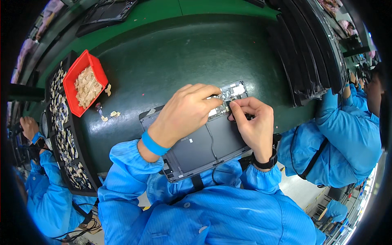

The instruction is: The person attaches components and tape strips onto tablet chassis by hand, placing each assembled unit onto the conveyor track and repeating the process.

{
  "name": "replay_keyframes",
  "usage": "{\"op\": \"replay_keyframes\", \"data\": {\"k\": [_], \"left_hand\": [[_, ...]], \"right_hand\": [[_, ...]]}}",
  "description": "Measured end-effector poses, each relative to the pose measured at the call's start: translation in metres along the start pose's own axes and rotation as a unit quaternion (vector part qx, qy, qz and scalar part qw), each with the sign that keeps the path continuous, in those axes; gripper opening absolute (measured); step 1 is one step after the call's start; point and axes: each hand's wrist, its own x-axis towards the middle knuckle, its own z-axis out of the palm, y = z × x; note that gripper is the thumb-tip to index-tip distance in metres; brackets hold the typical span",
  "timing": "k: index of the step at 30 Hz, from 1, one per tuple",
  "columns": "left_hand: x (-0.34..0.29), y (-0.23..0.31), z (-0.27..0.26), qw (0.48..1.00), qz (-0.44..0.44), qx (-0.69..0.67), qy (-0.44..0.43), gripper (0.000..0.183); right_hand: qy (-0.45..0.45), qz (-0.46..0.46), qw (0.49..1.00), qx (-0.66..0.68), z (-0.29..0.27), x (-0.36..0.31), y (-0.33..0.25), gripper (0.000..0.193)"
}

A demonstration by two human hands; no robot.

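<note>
In front of me a thin dark grey laptop base [188, 152] lies tilted at the table's near edge, its inside facing up. A circuit board [222, 107] with silvery parts runs along its far side, and a thin grey cable [211, 141] crosses the bare panel. My left hand [183, 112], with a blue band at the wrist, reaches over the base. Its thumb and forefinger come together at the board, their tips partly hidden. My right hand [255, 122] pinches thumb and forefinger at the board's right part; whatever is between them is too small to make out.
A red bin [72, 98] of beige pieces stands left, beside a long black tray [66, 136] of small parts. Several loose pieces [111, 116] lie near it. Black panels [304, 53] are stacked at right. Another laptop part [107, 14] lies far left. Co-workers in blue sit at both sides.
</note>
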Motion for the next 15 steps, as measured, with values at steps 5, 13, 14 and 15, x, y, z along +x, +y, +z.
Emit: {"op": "replay_keyframes", "data": {"k": [5, 13, 14, 15], "left_hand": [[-0.0002, 0.0007, 0.0006, 1.0, 0.004, 0.009, -0.001, 0.032], [-0.0012, 0.0032, 0.0032, 1.0, -0.002, 0.01, -0.009, 0.031], [-0.0014, 0.0025, 0.0033, 1.0, -0.003, 0.011, -0.011, 0.031], [-0.0019, 0.0015, 0.0024, 1.0, -0.004, 0.011, -0.01, 0.031]], "right_hand": [[-0.012, 0.024, 1.0, 0.014, -0.0022, -0.0005, -0.0007, 0.016], [-0.033, 0.021, 0.999, -0.003, -0.006, 0.001, 0.0003, 0.015], [-0.037, 0.023, 0.999, 0.001, -0.0056, 0.0016, 0.0011, 0.015], [-0.038, 0.023, 0.999, 0.0, -0.0051, 0.0022, -0.0002, 0.015]]}}
